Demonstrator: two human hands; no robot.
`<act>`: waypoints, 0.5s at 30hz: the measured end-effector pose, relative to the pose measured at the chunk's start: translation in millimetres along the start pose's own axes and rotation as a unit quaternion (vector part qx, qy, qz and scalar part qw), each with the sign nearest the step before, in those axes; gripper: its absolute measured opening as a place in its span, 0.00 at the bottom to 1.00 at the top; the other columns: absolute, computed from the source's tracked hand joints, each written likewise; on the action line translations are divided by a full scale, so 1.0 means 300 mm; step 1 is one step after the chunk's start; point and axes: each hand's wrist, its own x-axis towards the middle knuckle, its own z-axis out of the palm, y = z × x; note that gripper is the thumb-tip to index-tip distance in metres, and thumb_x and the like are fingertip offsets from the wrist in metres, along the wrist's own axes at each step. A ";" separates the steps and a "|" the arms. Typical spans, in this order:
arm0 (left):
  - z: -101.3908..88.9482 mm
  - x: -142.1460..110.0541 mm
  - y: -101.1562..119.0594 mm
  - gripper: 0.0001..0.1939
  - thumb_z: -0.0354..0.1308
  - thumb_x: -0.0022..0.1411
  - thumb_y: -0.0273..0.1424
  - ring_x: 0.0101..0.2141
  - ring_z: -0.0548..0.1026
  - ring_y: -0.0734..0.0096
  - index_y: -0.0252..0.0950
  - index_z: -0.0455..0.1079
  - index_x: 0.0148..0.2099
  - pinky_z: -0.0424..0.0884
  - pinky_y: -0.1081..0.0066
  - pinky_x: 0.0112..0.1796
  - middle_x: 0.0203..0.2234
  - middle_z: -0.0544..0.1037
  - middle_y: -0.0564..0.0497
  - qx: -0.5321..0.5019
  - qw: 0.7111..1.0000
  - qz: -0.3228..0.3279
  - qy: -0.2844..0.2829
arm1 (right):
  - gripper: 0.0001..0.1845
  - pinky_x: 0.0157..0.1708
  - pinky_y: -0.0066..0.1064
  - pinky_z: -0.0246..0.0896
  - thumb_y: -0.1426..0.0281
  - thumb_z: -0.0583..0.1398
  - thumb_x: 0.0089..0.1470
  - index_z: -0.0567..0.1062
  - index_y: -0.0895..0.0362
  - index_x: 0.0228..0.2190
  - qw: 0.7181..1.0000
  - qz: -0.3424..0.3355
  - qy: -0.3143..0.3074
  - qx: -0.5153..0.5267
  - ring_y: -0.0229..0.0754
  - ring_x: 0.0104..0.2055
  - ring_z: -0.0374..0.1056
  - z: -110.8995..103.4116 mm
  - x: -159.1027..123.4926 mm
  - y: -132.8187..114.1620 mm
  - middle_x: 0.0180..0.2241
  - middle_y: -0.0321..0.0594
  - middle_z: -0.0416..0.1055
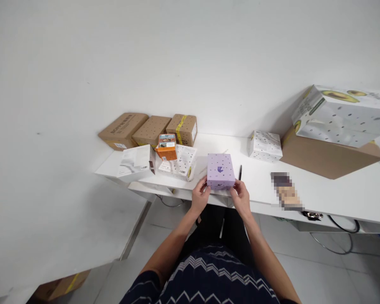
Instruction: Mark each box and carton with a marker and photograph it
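Observation:
A small lilac box [221, 170] with dark dots stands near the front edge of the white table [335, 190]. My left hand [200, 196] grips its left lower corner with curled fingers. My right hand [240, 196] holds its right lower corner the same way. A black pen [240, 172] lies on the table just right of the box.
Three brown cartons [150, 129] stand at the back left, with an orange packet [166, 146] and two white boxes [136, 161] in front. A small white dotted box [265, 145] and a large brown carton [326, 156] under a white avocado-print box [342, 114] sit on the right. Cables hang below the table.

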 end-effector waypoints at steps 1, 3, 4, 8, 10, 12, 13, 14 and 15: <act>-0.004 -0.010 -0.009 0.24 0.59 0.57 0.34 0.55 0.69 0.57 0.34 0.68 0.56 0.66 0.58 0.56 0.55 0.71 0.41 0.006 1.000 -0.009 -0.002 | 0.19 0.49 0.43 0.64 0.64 0.57 0.52 0.70 0.55 0.46 1.000 0.009 -0.004 -0.009 0.46 0.47 0.69 -0.001 -0.011 0.013 0.46 0.46 0.72; -0.011 -0.022 -0.017 0.24 0.58 0.57 0.33 0.56 0.69 0.58 0.33 0.68 0.56 0.65 0.58 0.56 0.55 0.71 0.41 0.016 1.000 -0.017 -0.005 | 0.20 0.49 0.42 0.65 0.65 0.56 0.53 0.70 0.56 0.48 0.999 0.022 -0.011 -0.023 0.46 0.47 0.69 -0.006 -0.027 0.029 0.47 0.47 0.72; -0.014 -0.025 -0.016 0.24 0.58 0.57 0.33 0.56 0.69 0.58 0.33 0.68 0.56 0.65 0.58 0.56 0.55 0.71 0.41 0.021 1.000 -0.019 -0.006 | 0.21 0.48 0.42 0.65 0.65 0.56 0.52 0.70 0.56 0.48 0.999 0.028 -0.012 -0.027 0.46 0.47 0.69 -0.008 -0.030 0.031 0.47 0.47 0.72; -0.021 -0.025 0.011 0.22 0.57 0.58 0.33 0.52 0.72 0.59 0.34 0.70 0.54 0.66 0.59 0.55 0.51 0.74 0.43 0.038 0.999 -0.027 -0.010 | 0.21 0.43 0.39 0.67 0.64 0.56 0.51 0.71 0.58 0.47 0.998 0.046 -0.010 -0.049 0.46 0.43 0.70 -0.022 -0.028 0.019 0.43 0.48 0.74; -0.025 -0.022 0.028 0.20 0.56 0.59 0.35 0.51 0.73 0.60 0.34 0.71 0.52 0.67 0.60 0.53 0.49 0.76 0.44 0.037 0.999 -0.037 -0.010 | 0.21 0.40 0.38 0.67 0.63 0.56 0.50 0.72 0.58 0.45 0.996 0.052 -0.011 -0.068 0.45 0.39 0.70 -0.031 -0.021 0.008 0.40 0.47 0.75; -0.029 -0.013 0.043 0.20 0.55 0.60 0.39 0.49 0.74 0.60 0.34 0.71 0.51 0.69 0.62 0.50 0.47 0.77 0.43 0.036 0.998 -0.050 -0.006 | 0.21 0.37 0.37 0.66 0.62 0.55 0.50 0.73 0.59 0.44 0.994 0.061 -0.012 -0.091 0.44 0.35 0.70 -0.042 -0.013 -0.002 0.35 0.45 0.75; -0.030 -0.007 0.050 0.20 0.54 0.61 0.40 0.48 0.74 0.60 0.33 0.71 0.50 0.70 0.62 0.49 0.46 0.77 0.43 0.039 0.998 -0.056 -0.007 | 0.21 0.36 0.37 0.65 0.61 0.55 0.51 0.73 0.59 0.44 0.993 0.065 -0.016 -0.101 0.44 0.33 0.69 -0.047 -0.009 -0.008 0.33 0.44 0.75; -0.031 0.002 0.057 0.21 0.53 0.61 0.42 0.47 0.75 0.60 0.33 0.71 0.49 0.70 0.63 0.48 0.45 0.77 0.42 0.046 0.997 -0.059 -0.008 | 0.21 0.35 0.36 0.65 0.61 0.55 0.51 0.73 0.59 0.43 0.991 0.067 -0.024 -0.109 0.43 0.32 0.68 -0.053 -0.004 -0.012 0.31 0.43 0.75; -0.031 0.012 0.064 0.21 0.52 0.62 0.44 0.46 0.75 0.60 0.33 0.71 0.49 0.71 0.63 0.47 0.44 0.77 0.42 0.056 0.997 -0.059 -0.009 | 0.21 0.34 0.35 0.64 0.61 0.54 0.51 0.73 0.59 0.43 0.990 0.069 -0.035 -0.114 0.43 0.31 0.68 -0.058 0.000 -0.016 0.31 0.43 0.75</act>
